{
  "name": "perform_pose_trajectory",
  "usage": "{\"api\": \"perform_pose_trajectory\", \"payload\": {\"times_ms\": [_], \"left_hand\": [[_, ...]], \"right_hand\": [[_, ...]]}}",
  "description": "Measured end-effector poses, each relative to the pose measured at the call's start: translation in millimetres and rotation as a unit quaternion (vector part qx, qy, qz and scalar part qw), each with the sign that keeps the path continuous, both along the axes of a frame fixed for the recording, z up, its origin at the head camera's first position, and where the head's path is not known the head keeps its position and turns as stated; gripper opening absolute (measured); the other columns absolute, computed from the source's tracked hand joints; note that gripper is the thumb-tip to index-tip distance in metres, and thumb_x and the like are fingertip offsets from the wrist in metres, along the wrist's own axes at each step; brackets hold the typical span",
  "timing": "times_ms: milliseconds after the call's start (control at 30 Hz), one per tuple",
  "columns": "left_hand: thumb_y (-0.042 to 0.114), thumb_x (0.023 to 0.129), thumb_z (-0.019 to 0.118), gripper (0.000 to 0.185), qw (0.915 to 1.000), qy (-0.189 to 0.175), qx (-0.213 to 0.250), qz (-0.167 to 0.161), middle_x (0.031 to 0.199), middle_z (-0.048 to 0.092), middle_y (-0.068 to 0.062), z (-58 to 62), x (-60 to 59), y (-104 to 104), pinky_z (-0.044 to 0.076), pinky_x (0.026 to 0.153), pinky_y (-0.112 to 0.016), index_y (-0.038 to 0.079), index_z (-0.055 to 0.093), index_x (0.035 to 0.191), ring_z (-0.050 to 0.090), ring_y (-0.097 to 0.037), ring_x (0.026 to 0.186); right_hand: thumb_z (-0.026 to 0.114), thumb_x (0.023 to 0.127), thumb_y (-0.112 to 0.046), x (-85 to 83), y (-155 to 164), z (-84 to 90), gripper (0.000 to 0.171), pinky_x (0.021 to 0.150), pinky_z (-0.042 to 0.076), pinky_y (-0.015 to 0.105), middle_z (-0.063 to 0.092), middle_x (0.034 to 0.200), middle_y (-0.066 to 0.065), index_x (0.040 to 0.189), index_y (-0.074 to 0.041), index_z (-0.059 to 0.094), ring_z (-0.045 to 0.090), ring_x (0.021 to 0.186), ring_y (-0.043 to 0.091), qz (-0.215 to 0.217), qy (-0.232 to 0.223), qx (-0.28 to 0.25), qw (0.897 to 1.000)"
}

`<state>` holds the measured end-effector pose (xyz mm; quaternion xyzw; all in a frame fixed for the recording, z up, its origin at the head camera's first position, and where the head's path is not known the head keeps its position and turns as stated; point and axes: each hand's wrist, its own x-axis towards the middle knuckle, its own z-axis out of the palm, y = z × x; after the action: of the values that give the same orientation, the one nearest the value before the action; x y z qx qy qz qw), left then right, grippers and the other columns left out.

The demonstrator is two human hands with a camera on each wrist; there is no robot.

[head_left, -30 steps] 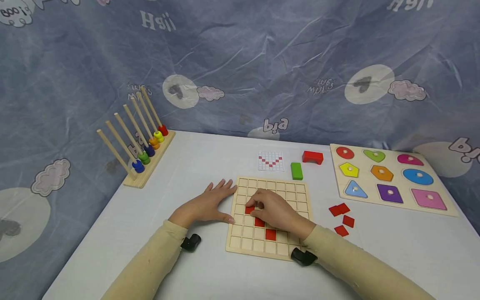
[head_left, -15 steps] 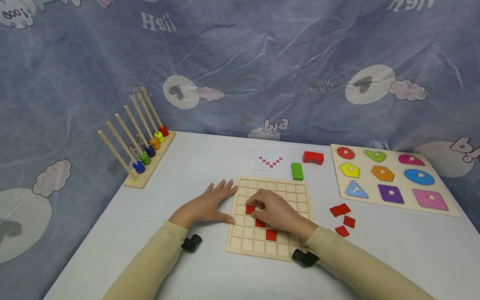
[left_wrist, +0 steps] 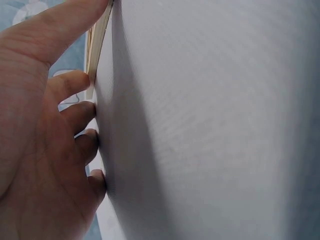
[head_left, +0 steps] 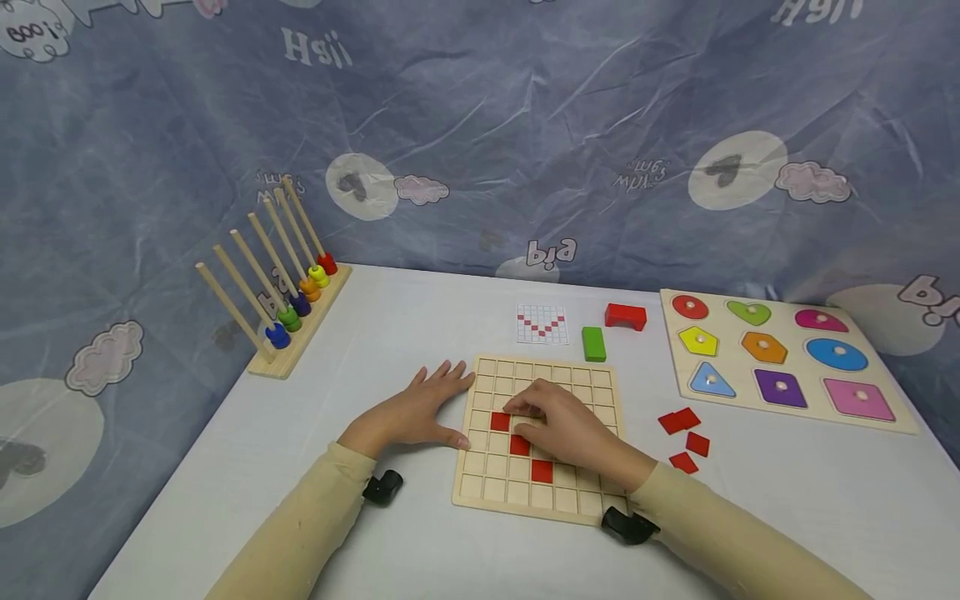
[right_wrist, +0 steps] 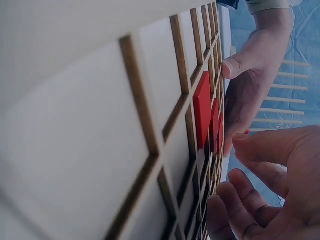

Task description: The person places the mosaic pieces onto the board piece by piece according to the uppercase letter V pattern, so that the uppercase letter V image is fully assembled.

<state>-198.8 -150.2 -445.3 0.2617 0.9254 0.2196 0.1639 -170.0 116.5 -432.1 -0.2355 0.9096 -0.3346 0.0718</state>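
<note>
A square wooden grid board [head_left: 487, 492] lies on the white table, with three red square tiles set in its cells along a diagonal. My right hand [head_left: 566, 429] hovers over the middle of the board, just right of the farthest red tile [head_left: 500, 422]. Its thumb and bent fingers stand apart with nothing between them, as the right wrist view shows beside the nearest tile [right_wrist: 202, 112]. My left hand [head_left: 416, 408] is spread flat at the board's left side. Its thumb [left_wrist: 75, 22] touches the board's edge, and its fingertips rest on the table.
Several loose red tiles [head_left: 697, 444] lie right of the board. Behind it are a printed grid card [head_left: 542, 324], a green block [head_left: 593, 344] and a red arch block [head_left: 626, 317]. A shape puzzle [head_left: 727, 337] lies far right; a peg stand with beads [head_left: 307, 333] stands left.
My right hand has drawn back a little to the right from the farthest red tile, leaving it in its cell. The left hand has kept its place.
</note>
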Motion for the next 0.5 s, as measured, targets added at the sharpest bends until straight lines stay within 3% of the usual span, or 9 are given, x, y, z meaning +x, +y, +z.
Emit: {"api": "perform_pose_trajectory", "payload": {"times_ms": [500], "left_hand": [[0.055,0.075,0.085,0.110,1.0000,0.008,-0.002,0.000,0.169,0.016,-0.008,-0.9,0.5,0.7,0.002,0.125,-0.053,0.015,0.030,0.162,0.006,-0.028,0.157]], "right_hand": [[0.077,0.091,-0.016,14.8,31.6,5.0,0.025,0.078,0.050,0.029,0.062,0.099,-0.006,0.115,-0.020,0.075,0.056,0.090,0.016,-0.016,0.004,-0.002,1.000]]}}
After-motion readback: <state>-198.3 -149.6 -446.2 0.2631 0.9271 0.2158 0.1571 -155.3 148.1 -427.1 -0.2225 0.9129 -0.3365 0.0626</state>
